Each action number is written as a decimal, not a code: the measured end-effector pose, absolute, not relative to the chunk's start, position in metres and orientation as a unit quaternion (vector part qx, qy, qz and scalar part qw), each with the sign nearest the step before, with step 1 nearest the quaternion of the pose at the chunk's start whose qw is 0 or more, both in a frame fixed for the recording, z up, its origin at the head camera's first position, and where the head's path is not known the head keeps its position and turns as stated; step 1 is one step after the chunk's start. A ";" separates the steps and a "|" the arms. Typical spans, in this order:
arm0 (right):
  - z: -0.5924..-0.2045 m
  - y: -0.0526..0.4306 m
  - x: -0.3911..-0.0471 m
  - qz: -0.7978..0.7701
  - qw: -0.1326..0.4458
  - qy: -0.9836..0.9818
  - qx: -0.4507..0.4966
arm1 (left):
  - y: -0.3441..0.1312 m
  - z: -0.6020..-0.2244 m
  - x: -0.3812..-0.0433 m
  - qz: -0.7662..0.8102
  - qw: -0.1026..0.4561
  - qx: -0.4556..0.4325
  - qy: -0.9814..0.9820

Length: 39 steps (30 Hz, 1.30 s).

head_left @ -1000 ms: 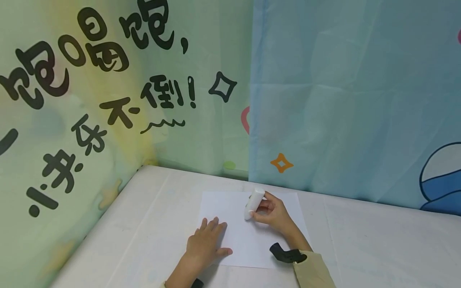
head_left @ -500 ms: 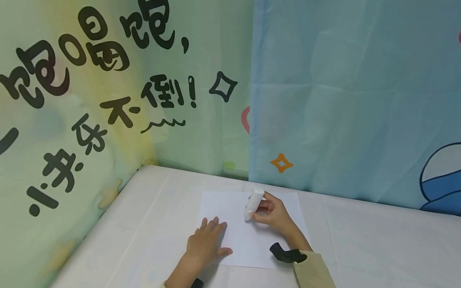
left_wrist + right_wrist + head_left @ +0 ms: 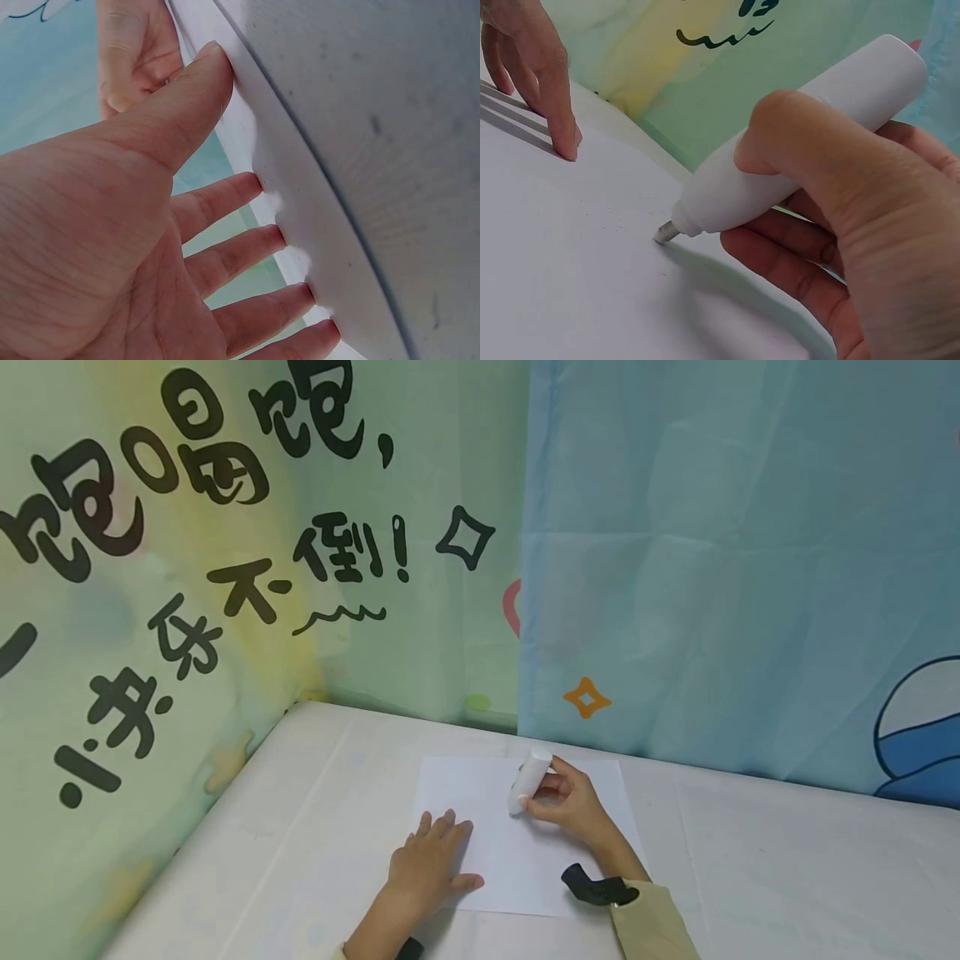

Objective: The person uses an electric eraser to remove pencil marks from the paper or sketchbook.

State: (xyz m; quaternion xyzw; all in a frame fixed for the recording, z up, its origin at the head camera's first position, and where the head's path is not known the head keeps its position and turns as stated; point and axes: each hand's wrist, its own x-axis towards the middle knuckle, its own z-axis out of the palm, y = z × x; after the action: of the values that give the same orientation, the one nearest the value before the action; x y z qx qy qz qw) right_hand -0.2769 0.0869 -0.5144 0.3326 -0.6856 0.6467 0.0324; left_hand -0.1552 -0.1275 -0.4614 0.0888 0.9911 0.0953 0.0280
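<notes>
My right hand (image 3: 573,808) grips a thick white electric eraser (image 3: 532,778), thumb on one side and fingers curled round the other. In the right wrist view the electric eraser's narrow tip (image 3: 664,232) points down at a white sheet of paper (image 3: 465,785) and meets its surface. Small dark crumbs (image 3: 607,219) are scattered on the paper beside the tip. My left hand (image 3: 426,867) rests on the lower left part of the sheet, fingers spread and fairly straight. Its fingertips press the paper in the left wrist view.
A white-covered table (image 3: 300,827) lies under the paper. Behind it hang a green printed curtain (image 3: 420,660) with dark lettering and a blue one (image 3: 712,610). A black strap (image 3: 600,888) is on my right wrist, by a beige sleeve (image 3: 652,922).
Both hands and the electric eraser keep nearly the same place on the paper. The head view has shifted very slightly.
</notes>
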 end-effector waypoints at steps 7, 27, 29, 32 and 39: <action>-0.514 0.085 -0.278 0.657 0.084 -0.689 0.294 | -0.127 -0.461 -0.155 0.088 0.026 0.091 0.992; -0.510 0.082 -0.279 0.696 0.124 -0.674 0.216 | -0.128 -0.463 -0.155 0.097 0.029 0.092 0.991; -0.509 0.081 -0.279 0.698 0.118 -0.674 0.212 | -0.128 -0.462 -0.155 0.097 0.028 0.092 0.991; -0.508 0.081 -0.278 0.694 0.113 -0.681 0.205 | -0.128 -0.462 -0.154 0.094 0.024 0.093 0.991; -0.506 0.080 -0.276 0.678 0.101 -0.699 0.202 | -0.128 -0.461 -0.154 0.088 0.019 0.092 0.992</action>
State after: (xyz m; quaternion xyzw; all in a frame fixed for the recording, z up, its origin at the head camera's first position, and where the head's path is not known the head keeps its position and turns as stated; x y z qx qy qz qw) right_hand -0.2761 0.0805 -0.5061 0.2020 -0.6991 0.6784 0.1015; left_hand -0.1541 -0.1279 -0.4615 0.0923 0.9916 0.0882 0.0190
